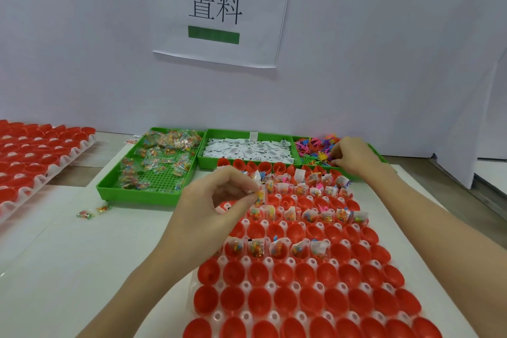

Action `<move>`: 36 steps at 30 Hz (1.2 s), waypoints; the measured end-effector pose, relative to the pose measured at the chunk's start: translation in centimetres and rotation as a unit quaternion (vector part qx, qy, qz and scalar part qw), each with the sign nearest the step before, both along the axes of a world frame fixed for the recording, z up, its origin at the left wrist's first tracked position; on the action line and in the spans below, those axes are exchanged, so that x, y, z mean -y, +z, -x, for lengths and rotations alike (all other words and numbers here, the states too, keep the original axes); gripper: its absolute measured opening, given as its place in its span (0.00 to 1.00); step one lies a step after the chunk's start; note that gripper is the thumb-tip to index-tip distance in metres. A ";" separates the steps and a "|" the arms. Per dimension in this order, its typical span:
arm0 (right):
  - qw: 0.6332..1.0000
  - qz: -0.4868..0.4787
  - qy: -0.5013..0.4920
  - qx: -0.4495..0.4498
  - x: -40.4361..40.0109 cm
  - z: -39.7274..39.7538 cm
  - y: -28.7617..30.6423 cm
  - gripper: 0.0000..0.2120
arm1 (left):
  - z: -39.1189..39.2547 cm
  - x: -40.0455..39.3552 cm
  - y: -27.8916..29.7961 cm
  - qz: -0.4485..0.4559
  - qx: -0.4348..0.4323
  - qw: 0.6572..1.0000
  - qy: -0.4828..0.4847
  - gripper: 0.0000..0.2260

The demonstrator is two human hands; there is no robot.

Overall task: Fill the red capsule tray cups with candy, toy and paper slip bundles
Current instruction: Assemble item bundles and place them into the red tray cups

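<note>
1. Stacking at the far left of the surface, a spare tray of red cups (35, 151) waits with its cups bare.
2. Right of it, the green candy bin (149, 170) holds wrapped candy packets; two packets (93, 211) lie loose just near of it.
3. The left hand (216, 200) hovers over the red capsule tray (301, 277), fingers (247, 202) curled and pinching a candy-and-slip bundle (259, 195) above the left end of a partly filled row.
4. The far slip bin (247, 149) sits between the candy and toy bins.
5. The right hand (352, 155) reaches into the toy bin (315, 145), fingers bent on a toy; the grip itself is unclear.
6. Judgement: bundling is in hand; next, join the toy and seat the bundle in a bare cup.
</note>
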State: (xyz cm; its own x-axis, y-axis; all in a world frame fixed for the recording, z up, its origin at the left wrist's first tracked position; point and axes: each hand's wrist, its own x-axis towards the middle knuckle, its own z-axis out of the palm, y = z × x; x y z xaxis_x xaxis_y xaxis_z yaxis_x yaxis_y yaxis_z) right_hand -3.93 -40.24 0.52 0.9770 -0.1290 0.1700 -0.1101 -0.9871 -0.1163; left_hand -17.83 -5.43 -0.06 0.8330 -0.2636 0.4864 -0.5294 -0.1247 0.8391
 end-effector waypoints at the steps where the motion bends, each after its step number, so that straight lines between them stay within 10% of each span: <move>1: 1.000 -0.006 -0.005 -0.001 0.0 -0.3 0.1 0.09 | 0.0 0.0 0.0 -0.001 -0.003 1.000 0.001 0.07; 9: 0.998 0.048 -0.022 0.047 -0.8 -0.6 -0.8 0.04 | 0.1 0.1 -0.1 -0.015 0.000 1.000 0.001 0.07; 24: 0.965 -0.236 0.008 0.114 0.0 3.5 0.4 0.08 | 0.4 0.2 0.4 -0.001 -0.010 1.000 0.001 0.07; 36: 0.847 -0.502 0.101 0.142 -6.7 15.2 2.1 0.08 | 1.3 1.1 0.3 0.032 -0.047 0.998 -0.032 0.07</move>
